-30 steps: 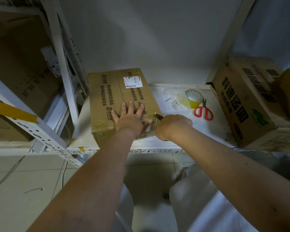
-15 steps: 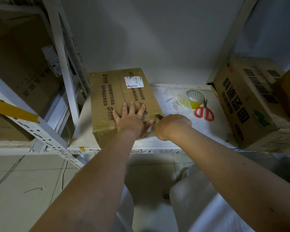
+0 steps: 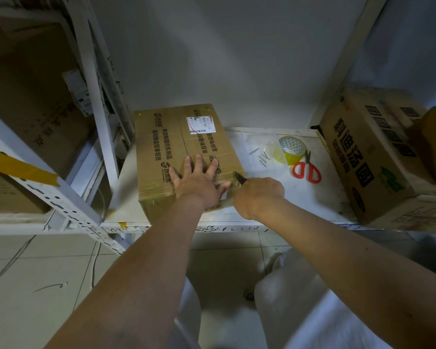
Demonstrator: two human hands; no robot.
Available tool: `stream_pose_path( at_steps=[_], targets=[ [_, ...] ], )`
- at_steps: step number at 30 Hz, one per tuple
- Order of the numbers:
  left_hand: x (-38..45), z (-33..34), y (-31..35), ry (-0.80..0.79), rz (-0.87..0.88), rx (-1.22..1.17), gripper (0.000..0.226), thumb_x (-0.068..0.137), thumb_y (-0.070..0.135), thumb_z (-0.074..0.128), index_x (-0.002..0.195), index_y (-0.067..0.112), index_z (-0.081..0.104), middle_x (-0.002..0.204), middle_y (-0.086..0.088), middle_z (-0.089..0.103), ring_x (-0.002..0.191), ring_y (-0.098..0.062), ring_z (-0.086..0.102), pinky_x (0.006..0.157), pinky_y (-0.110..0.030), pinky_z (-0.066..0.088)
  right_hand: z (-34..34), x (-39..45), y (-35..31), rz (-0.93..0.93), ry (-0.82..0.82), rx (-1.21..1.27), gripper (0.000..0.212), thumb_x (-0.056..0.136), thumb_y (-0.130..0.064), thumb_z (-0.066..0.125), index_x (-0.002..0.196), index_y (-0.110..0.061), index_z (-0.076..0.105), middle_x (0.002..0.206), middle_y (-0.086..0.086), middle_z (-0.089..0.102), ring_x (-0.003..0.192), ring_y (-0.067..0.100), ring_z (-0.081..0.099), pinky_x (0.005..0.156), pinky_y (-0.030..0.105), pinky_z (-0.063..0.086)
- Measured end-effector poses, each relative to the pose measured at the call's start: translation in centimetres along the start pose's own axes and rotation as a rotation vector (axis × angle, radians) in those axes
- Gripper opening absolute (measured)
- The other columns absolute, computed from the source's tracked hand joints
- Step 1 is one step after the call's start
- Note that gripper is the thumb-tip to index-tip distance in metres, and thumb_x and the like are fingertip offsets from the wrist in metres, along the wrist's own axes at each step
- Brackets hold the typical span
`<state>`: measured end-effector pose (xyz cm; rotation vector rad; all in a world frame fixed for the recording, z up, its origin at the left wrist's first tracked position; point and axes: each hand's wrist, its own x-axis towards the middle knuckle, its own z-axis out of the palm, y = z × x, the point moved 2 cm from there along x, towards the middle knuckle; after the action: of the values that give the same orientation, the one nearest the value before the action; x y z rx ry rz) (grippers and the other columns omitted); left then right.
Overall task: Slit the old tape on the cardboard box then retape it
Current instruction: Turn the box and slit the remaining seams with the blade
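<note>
- Pale floor tiles are lying nearest, below the two bare forearms that are reaching forward to the shelf.
- White shelf board is carrying everything else; its front edge is showing dark scribbles.
- On the near right of the cardboard box, the right hand is curling into a fist round a small dark-tipped blade; the tip is sticking out of the fist and touching the box's near right top edge.
- Just left of it, the left hand is lying flat on the box top, fingers straight and spread, pressing down near the front edge.
- The cardboard box is sitting on the left part of the shelf, a taped seam running front to back along its top and a white shipping label sticking near its far end.
- Farther right, red-handled scissors are lying on the shelf, their blades touching a yellow roll of tape.
- A few small nails are lying just left of the roll.
- At the far right, a larger printed carton is resting on the shelf's end.
- On the left, a white metal rack is holding more brown cartons.
</note>
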<state>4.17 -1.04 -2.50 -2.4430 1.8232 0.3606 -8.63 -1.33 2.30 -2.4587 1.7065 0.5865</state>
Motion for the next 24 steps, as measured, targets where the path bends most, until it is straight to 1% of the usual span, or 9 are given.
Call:
stream_pose_path(
  at_steps=[2, 5, 7, 9, 12, 15, 18, 21, 24],
  targets=[
    [-0.1, -0.1, 0.0, -0.005, -0.001, 0.0, 0.075, 0.088, 0.073, 0.022, 0.15, 0.04, -0.005, 0.161, 0.0, -0.013, 0.146, -0.03, -0.017, 0.111, -0.066, -0.006, 0.5, -0.5, 0.8, 0.022, 0.056, 0.14, 0.034, 0.093, -0.021, 0.039, 0.12, -0.007, 0.054, 0.117, 0.01, 0.06, 0.11, 0.03, 0.056, 0.084, 0.035, 0.045],
    [-0.2, -0.1, 0.1, -0.014, -0.002, -0.002, 0.076, 0.088, 0.073, 0.024, 0.15, 0.041, -0.005, 0.16, 0.0, -0.014, 0.146, -0.03, -0.018, 0.112, -0.066, -0.006, 0.2, -0.1, 1.2, 0.052, 0.163, 0.323, 0.028, 0.093, -0.028, 0.043, 0.111, -0.008, 0.051, 0.11, 0.012, 0.063, 0.101, 0.031, 0.059, 0.075, 0.033, 0.04],
    [-0.2, -0.2, 0.2, -0.027, -0.012, -0.002, 0.075, 0.088, 0.072, 0.025, 0.15, 0.041, -0.005, 0.16, 0.0, -0.015, 0.146, -0.029, -0.018, 0.112, -0.066, -0.007, -1.2, 1.5, 1.0, 0.062, 0.225, 0.336, 0.031, 0.09, -0.031, 0.048, 0.11, -0.007, 0.049, 0.106, 0.012, 0.064, 0.098, 0.031, 0.06, 0.072, 0.032, 0.038],
    [-0.2, -0.2, 0.2, -0.038, -0.013, 0.004, 0.075, 0.088, 0.072, 0.023, 0.15, 0.041, -0.005, 0.16, 0.001, -0.015, 0.146, -0.029, -0.018, 0.112, -0.065, -0.008, -2.6, 2.9, 0.8, 0.064, 0.26, 0.317, 0.031, 0.088, -0.028, 0.048, 0.111, -0.007, 0.05, 0.107, 0.012, 0.064, 0.1, 0.031, 0.059, 0.073, 0.033, 0.038],
    [-0.2, -0.2, 0.1, -0.027, -0.007, 0.004, 0.075, 0.088, 0.074, 0.022, 0.15, 0.041, -0.005, 0.161, 0.001, -0.014, 0.146, -0.029, -0.017, 0.111, -0.066, -0.007, -3.3, 4.5, 1.3, 0.025, 0.292, 0.288, 0.021, 0.09, -0.024, 0.043, 0.103, -0.009, 0.046, 0.104, 0.013, 0.063, 0.092, 0.03, 0.057, 0.073, 0.033, 0.039],
    [-0.1, -0.1, 0.0, -0.02, -0.001, 0.001, 0.075, 0.088, 0.072, 0.023, 0.15, 0.041, -0.004, 0.161, 0.001, -0.013, 0.147, -0.03, -0.016, 0.112, -0.066, -0.006, -1.8, 5.8, 2.9, -0.002, 0.286, 0.275, 0.02, 0.092, -0.027, 0.044, 0.101, -0.009, 0.044, 0.103, 0.015, 0.062, 0.093, 0.033, 0.058, 0.071, 0.031, 0.037],
    [0.0, 0.0, -0.1, 0.002, 0.009, 0.001, 0.074, 0.089, 0.071, 0.023, 0.15, 0.04, -0.004, 0.161, 0.0, -0.012, 0.147, -0.03, -0.016, 0.112, -0.066, -0.006, -0.5, 7.8, 5.5, 0.08, 0.257, 0.307, 0.035, 0.092, -0.03, 0.043, 0.112, -0.002, 0.049, 0.099, 0.012, 0.056, 0.097, 0.033, 0.059, 0.071, 0.03, 0.039],
    [0.2, 0.2, -0.1, 0.013, 0.01, 0.006, 0.074, 0.088, 0.073, 0.022, 0.15, 0.041, -0.003, 0.161, 0.0, -0.012, 0.147, -0.03, -0.015, 0.112, -0.066, -0.006, 0.0, 9.3, 7.8, 0.144, 0.226, 0.241, 0.041, 0.092, -0.028, 0.039, 0.121, -0.001, 0.05, 0.113, 0.015, 0.057, 0.109, 0.035, 0.057, 0.078, 0.034, 0.042],
    [0.2, 0.3, -0.1, 0.02, 0.008, 0.008, 0.074, 0.088, 0.073, 0.022, 0.15, 0.041, -0.003, 0.161, 0.0, -0.011, 0.147, -0.03, -0.014, 0.112, -0.066, -0.005, 0.2, 10.1, 9.1, 0.183, 0.129, 0.181, 0.047, 0.088, -0.027, 0.038, 0.126, -0.003, 0.049, 0.121, 0.015, 0.055, 0.115, 0.035, 0.053, 0.089, 0.038, 0.044]
  ],
)
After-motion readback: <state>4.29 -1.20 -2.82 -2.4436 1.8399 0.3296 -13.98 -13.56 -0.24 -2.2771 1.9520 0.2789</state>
